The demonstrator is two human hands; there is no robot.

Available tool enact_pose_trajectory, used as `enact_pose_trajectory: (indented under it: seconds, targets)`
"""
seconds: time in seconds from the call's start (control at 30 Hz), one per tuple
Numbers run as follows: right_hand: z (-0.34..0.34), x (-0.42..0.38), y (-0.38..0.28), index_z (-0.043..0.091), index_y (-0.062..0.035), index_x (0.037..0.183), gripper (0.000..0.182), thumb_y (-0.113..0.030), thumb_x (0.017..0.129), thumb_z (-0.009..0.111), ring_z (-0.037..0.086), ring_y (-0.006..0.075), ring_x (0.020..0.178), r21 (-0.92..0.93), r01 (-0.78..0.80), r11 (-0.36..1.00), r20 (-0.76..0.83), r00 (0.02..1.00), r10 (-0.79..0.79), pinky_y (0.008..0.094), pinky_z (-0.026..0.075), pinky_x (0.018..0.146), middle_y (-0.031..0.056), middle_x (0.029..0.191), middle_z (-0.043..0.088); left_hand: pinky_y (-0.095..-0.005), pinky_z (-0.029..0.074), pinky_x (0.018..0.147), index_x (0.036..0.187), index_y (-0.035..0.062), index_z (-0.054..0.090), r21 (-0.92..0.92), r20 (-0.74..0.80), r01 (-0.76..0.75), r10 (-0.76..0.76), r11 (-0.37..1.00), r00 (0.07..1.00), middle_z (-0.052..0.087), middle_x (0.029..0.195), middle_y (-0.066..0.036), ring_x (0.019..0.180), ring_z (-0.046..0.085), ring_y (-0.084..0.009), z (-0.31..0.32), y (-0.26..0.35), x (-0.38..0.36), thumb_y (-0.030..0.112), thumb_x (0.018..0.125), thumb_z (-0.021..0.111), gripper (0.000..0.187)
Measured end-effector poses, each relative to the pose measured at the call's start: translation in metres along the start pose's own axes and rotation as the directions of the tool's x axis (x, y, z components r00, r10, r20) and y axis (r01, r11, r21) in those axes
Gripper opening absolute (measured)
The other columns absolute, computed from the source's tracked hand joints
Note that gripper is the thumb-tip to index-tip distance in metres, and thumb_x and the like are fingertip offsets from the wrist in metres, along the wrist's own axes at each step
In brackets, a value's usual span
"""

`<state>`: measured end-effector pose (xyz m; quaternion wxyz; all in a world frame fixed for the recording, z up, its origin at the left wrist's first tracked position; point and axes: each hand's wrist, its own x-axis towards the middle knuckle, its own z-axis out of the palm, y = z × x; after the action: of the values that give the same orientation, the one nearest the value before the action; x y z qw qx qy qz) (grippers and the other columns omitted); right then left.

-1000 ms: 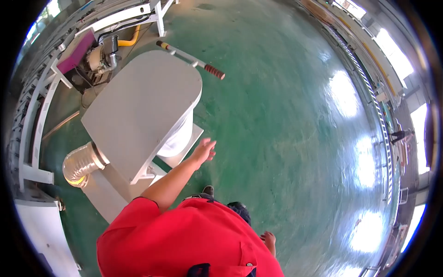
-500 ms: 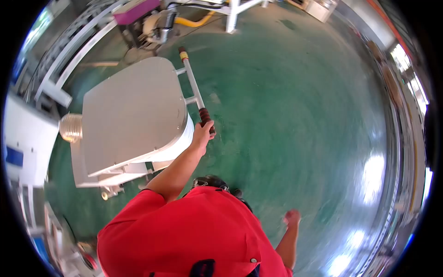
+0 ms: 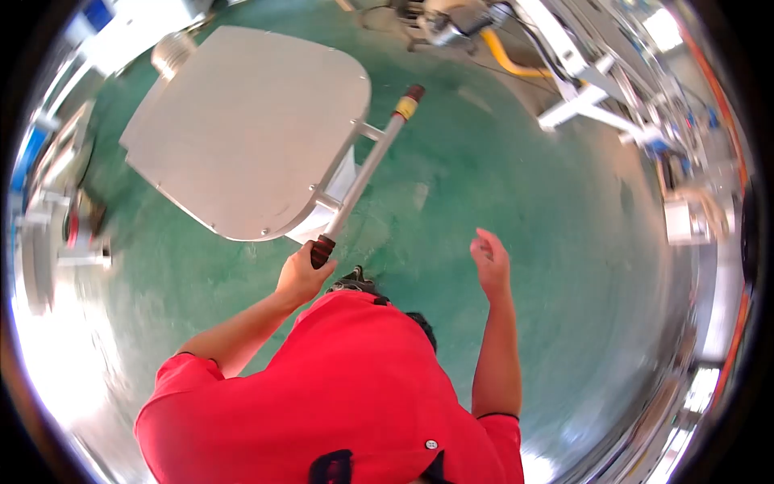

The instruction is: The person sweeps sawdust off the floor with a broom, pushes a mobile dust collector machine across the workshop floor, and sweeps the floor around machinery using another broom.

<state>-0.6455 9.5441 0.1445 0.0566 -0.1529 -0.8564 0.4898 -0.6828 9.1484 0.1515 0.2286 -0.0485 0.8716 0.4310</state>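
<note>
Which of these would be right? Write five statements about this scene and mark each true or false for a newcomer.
1. The left hand grips the near end of the handlebar. True.
2. The right hand holds the handlebar too. False: it is off the bar, out to the side.
3. The handlebar has a yellow band near its far end. True.
4. The shirt is blue. False: it is red.
5. The floor is green. True.

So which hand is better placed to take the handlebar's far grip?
Probably the right hand: it looks empty and is raised on the same side as the far grip, while the left hand is wrapped around the near grip.
</note>
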Motion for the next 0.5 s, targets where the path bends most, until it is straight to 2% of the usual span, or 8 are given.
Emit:
enact_pose_trajectory:
  seconds: [0.03, 0.13, 0.23, 0.33, 0.37, 0.4, 0.47, 0.5]
  targets:
    - [0.003, 0.035, -0.015, 0.059, -0.0042, 0.124, 0.039, -0.012, 0.086, 0.067, 0.061, 0.0207, 0.093, -0.062, 0.125, 0.990, 0.067, 0.990, -0.120, 0.0314, 0.050, 0.078, 0.0098, 0.104, 0.064, -0.0407, 0.048, 0.061, 0.103, 0.0011, 0.058, 0.026, -0.009, 0.046, -0.046, 0.999, 0.999, 0.062, 0.075, -0.013, 0.062, 0.061, -0.0246, -0.003, 0.010, -0.002, 0.033, 0.082, 0.072, 0.041]
    - [0.017, 0.149, -0.070, 0.056, -0.0067, 0.129, 0.050, -0.008, 0.081, 0.070, 0.058, 0.0256, 0.106, -0.230, 0.294, 0.928, 0.269, 0.935, -0.230, 0.0368, 0.049, 0.088, 0.0119, 0.119, 0.060, -0.0445, 0.049, 0.067, 0.096, 0.0031, 0.060, 0.217, -0.079, 0.151, -0.136, 0.965, 0.987, 0.066, 0.079, -0.016, 0.069, 0.065, -0.0314, -0.004, 0.032, 0.000, 0.039, 0.082, 0.070, 0.040]
    - [0.053, 0.239, -0.130, 0.051, -0.0091, 0.133, 0.061, -0.007, 0.075, 0.071, 0.051, 0.0292, 0.119, -0.339, 0.805, 0.487, 0.530, 0.591, -0.608, 0.0416, 0.042, 0.101, 0.0109, 0.128, 0.055, -0.0457, 0.051, 0.071, 0.089, 0.0057, 0.062, 0.219, -0.283, 0.342, -0.276, 0.914, 0.919, 0.068, 0.083, -0.016, 0.079, 0.066, -0.0350, 0.009, 0.056, 0.001, 0.036, 0.079, 0.069, 0.032]
    - [0.105, 0.304, -0.147, 0.047, -0.0107, 0.135, 0.068, -0.010, 0.072, 0.073, 0.045, 0.0312, 0.126, -0.252, 0.963, 0.098, 0.764, 0.260, -0.591, 0.0444, 0.034, 0.110, 0.0109, 0.132, 0.050, -0.0460, 0.051, 0.070, 0.084, 0.0077, 0.061, 0.173, -0.575, 0.486, -0.312, 0.857, 0.756, 0.066, 0.080, -0.013, 0.078, 0.065, -0.0348, 0.041, 0.061, 0.007, 0.029, 0.075, 0.069, 0.024]
    - [0.122, 0.322, -0.146, 0.053, -0.0094, 0.127, 0.059, -0.011, 0.071, 0.073, 0.049, 0.0312, 0.121, -0.159, 0.986, 0.039, 0.828, 0.155, -0.539, 0.0427, 0.032, 0.113, 0.0136, 0.124, 0.056, -0.0462, 0.050, 0.070, 0.082, 0.0080, 0.060, 0.172, -0.646, 0.516, -0.300, 0.839, 0.702, 0.066, 0.079, -0.012, 0.077, 0.065, -0.0349, 0.049, 0.058, 0.012, 0.028, 0.075, 0.069, 0.023]
    - [0.143, 0.343, -0.131, 0.063, -0.0083, 0.105, 0.036, -0.015, 0.071, 0.072, 0.059, 0.0312, 0.105, -0.105, 0.994, 0.008, 0.819, 0.091, -0.567, 0.0424, 0.042, 0.103, 0.0140, 0.102, 0.064, -0.0465, 0.050, 0.070, 0.081, 0.0084, 0.060, 0.185, -0.700, 0.542, -0.277, 0.820, 0.658, 0.065, 0.077, -0.012, 0.076, 0.065, -0.0349, 0.052, 0.059, 0.013, 0.027, 0.074, 0.069, 0.021]
    - [0.156, 0.352, -0.134, 0.064, -0.0094, 0.082, 0.016, -0.020, 0.071, 0.069, 0.065, 0.0310, 0.080, -0.128, 0.992, 0.000, 0.875, 0.113, -0.471, 0.0427, 0.050, 0.082, 0.0108, 0.078, 0.065, -0.0466, 0.050, 0.068, 0.078, 0.0094, 0.061, 0.191, -0.753, 0.550, -0.238, 0.813, 0.613, 0.065, 0.076, -0.011, 0.074, 0.065, -0.0335, 0.051, 0.069, 0.014, 0.024, 0.075, 0.064, 0.015]
    - [0.160, 0.359, -0.133, 0.063, -0.0103, 0.077, 0.016, -0.023, 0.069, 0.069, 0.065, 0.0305, 0.072, -0.056, 0.998, -0.019, 0.834, 0.037, -0.550, 0.0423, 0.049, 0.073, 0.0095, 0.073, 0.064, -0.0461, 0.050, 0.068, 0.077, 0.0100, 0.061, 0.180, -0.744, 0.577, -0.273, 0.797, 0.610, 0.065, 0.075, -0.011, 0.073, 0.065, -0.0332, 0.049, 0.071, 0.015, 0.023, 0.075, 0.064, 0.014]
